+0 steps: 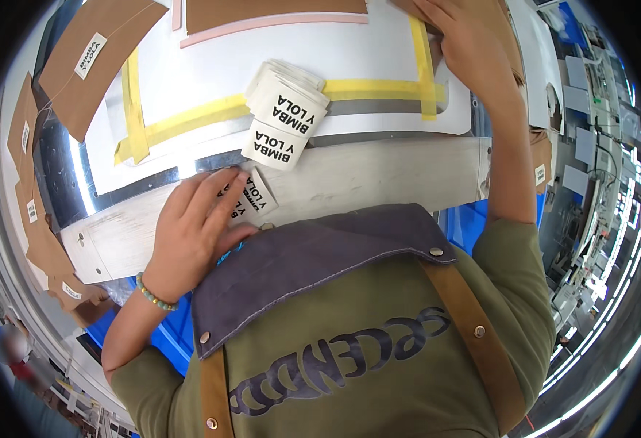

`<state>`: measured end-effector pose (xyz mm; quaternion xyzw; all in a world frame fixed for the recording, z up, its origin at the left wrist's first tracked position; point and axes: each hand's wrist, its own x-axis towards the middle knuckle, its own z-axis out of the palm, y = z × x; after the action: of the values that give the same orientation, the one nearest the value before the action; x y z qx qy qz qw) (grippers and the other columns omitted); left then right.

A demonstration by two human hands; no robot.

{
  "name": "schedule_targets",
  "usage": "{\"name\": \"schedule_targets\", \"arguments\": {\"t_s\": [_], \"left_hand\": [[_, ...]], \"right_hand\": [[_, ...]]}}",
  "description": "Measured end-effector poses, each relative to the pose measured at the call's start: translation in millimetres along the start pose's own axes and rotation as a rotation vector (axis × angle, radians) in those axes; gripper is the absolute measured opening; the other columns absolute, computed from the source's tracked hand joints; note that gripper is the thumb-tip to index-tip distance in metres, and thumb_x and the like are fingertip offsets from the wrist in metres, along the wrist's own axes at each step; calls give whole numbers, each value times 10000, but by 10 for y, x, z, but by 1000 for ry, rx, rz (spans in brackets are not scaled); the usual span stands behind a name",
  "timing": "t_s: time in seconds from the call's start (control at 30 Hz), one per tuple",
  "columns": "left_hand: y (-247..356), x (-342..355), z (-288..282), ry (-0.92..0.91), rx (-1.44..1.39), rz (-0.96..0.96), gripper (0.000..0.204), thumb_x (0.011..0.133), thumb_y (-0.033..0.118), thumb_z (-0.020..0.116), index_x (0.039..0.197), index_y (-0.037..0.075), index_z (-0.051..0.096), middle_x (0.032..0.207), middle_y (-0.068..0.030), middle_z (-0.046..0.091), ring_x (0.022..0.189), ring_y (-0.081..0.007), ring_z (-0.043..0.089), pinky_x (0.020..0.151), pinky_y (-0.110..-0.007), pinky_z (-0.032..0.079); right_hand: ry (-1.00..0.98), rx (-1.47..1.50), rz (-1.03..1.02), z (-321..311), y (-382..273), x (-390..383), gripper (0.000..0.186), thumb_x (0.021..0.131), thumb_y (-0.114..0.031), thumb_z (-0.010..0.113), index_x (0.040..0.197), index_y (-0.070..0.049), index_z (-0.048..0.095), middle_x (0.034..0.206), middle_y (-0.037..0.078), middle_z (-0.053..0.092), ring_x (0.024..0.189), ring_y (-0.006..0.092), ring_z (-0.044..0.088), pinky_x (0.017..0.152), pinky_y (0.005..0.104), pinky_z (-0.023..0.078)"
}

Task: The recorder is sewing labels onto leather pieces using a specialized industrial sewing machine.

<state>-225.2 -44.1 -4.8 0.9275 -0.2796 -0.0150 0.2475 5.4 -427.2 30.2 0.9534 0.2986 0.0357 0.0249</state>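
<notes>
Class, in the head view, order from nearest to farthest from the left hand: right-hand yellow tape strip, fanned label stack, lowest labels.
1. Lowest labels: partly under the left hand.
2. Fanned label stack: beyond, up-right.
3. Right-hand yellow tape strip: upper right.

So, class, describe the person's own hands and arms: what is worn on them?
Both hands are ungloved. The left hand has a bracelet of greenish and yellowish beads at its wrist; the right hand shows no wristwear. Short olive-green sleeves leave both forearms bare.
</notes>
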Motion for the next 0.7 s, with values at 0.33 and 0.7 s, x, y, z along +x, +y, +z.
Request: {"name": "schedule_targets", "arguments": {"t_s": [0.33,0.7], "left_hand": [[20,-28,20,26,296,287,471,798,30,781,1262,-14,709,1175,-149,704,997,-270,689,751,-378,572],[-62,811,-91,62,-64,59,950,779,305,891,1608,100,476,1693,-221,394,1534,-474,400,1229,-543,393]], "right_hand": [[-104,-109,171,139,165,29,339,1074,-263,615,1351,-82,685,1342,143,725,1274,297,681,1036,452,544],[698,312,511,-372,995,234,129,947,-116,639,1004,-11,689,938,184,717,853,306,691,789,403,526]]}}
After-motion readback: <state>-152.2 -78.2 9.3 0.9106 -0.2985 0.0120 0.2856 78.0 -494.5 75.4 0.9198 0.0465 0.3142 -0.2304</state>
